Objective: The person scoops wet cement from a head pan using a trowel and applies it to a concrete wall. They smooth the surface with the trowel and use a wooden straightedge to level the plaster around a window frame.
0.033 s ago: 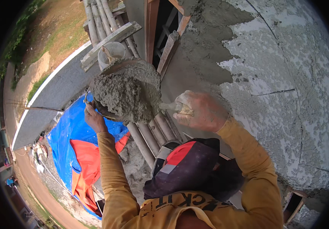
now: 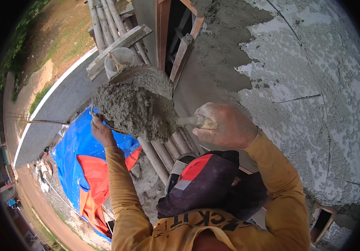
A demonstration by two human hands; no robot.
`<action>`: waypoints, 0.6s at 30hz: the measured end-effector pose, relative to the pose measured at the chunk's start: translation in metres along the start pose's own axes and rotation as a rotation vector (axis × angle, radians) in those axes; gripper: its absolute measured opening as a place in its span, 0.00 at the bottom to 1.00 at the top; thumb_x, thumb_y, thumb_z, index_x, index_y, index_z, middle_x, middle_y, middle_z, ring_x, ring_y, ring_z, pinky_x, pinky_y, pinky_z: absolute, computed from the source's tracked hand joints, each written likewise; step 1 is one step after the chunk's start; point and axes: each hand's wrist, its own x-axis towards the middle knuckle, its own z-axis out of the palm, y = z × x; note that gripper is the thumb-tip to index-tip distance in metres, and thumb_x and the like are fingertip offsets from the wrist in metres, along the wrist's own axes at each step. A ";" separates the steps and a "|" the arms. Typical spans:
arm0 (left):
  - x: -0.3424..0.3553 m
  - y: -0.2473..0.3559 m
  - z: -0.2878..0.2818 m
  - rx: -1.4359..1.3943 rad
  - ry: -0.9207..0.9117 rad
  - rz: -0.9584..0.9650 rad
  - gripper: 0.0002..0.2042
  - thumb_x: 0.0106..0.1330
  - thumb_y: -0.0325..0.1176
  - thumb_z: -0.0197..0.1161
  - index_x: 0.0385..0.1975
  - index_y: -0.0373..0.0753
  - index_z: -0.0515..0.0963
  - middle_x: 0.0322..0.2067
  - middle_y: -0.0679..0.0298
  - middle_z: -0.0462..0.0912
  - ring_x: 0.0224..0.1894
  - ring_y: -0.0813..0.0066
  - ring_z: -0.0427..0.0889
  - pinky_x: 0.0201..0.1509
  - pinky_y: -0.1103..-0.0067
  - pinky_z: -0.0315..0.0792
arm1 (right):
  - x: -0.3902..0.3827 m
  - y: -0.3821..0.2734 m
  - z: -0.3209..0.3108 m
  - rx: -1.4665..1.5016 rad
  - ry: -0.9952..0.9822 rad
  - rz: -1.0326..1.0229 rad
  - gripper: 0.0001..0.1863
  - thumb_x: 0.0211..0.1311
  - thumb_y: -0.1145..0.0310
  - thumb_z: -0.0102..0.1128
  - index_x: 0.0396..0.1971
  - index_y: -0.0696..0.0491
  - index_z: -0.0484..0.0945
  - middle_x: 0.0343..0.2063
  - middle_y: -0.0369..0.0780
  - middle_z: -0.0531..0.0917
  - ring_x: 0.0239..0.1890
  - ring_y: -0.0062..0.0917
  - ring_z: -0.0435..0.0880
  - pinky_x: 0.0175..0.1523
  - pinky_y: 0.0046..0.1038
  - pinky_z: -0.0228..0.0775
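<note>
My left hand [image 2: 103, 133] is closed at the left edge of a round mortar pan [image 2: 148, 75], whose body is mostly hidden. A heap of wet grey mortar [image 2: 129, 106] fills it and bulges over the near side. My right hand [image 2: 226, 125] grips the light handle of a trowel [image 2: 188, 121] from the right. The trowel's neck reaches the mortar's right edge, and its blade is hidden by mortar. Just beyond the pan stands a pale bucket [image 2: 122, 58] with mortar smears.
Bamboo poles [image 2: 157, 157] run below and beyond the pan, with a wooden plank [image 2: 119, 50] across them. To the right is a partly plastered wall [image 2: 288, 121], beside a wooden-framed opening [image 2: 178, 35]. Blue tarpaulin [image 2: 73, 138] and orange sheeting [image 2: 94, 175] lie lower left.
My right hand and the trowel have shifted slightly right and toward me. The mortar heap has moved a little left and nearer. My left hand has barely moved.
</note>
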 end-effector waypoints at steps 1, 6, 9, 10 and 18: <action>0.001 0.004 0.004 0.040 0.009 0.030 0.22 0.71 0.43 0.43 0.42 0.26 0.75 0.37 0.51 0.81 0.39 0.67 0.79 0.45 0.74 0.70 | -0.011 -0.011 -0.022 0.116 -0.060 0.106 0.18 0.51 0.60 0.60 0.35 0.59 0.75 0.21 0.42 0.77 0.25 0.30 0.78 0.30 0.30 0.68; 0.003 0.022 0.027 0.073 0.022 0.044 0.23 0.71 0.42 0.43 0.46 0.24 0.72 0.40 0.50 0.80 0.43 0.65 0.79 0.49 0.73 0.71 | -0.085 0.029 -0.068 0.773 -0.106 0.776 0.21 0.55 0.61 0.57 0.44 0.61 0.74 0.18 0.35 0.72 0.17 0.20 0.71 0.23 0.23 0.61; -0.002 0.032 0.026 0.132 -0.012 0.020 0.22 0.71 0.40 0.42 0.48 0.22 0.70 0.43 0.49 0.79 0.46 0.64 0.79 0.51 0.73 0.71 | -0.131 0.036 -0.093 0.395 0.401 1.001 0.20 0.56 0.64 0.53 0.44 0.62 0.74 0.18 0.32 0.70 0.15 0.13 0.64 0.19 0.17 0.54; -0.004 0.036 0.020 0.149 0.028 0.016 0.23 0.71 0.40 0.42 0.48 0.22 0.70 0.43 0.49 0.79 0.46 0.64 0.79 0.51 0.73 0.71 | -0.139 0.010 -0.115 0.380 0.486 0.979 0.20 0.56 0.65 0.53 0.45 0.62 0.74 0.18 0.32 0.71 0.14 0.13 0.63 0.19 0.18 0.53; -0.006 0.026 0.024 0.073 0.082 0.043 0.21 0.71 0.41 0.44 0.42 0.25 0.75 0.38 0.51 0.82 0.40 0.67 0.80 0.46 0.75 0.71 | -0.080 0.030 -0.088 -0.416 0.235 0.399 0.19 0.57 0.61 0.56 0.45 0.56 0.74 0.22 0.42 0.77 0.26 0.32 0.79 0.34 0.31 0.68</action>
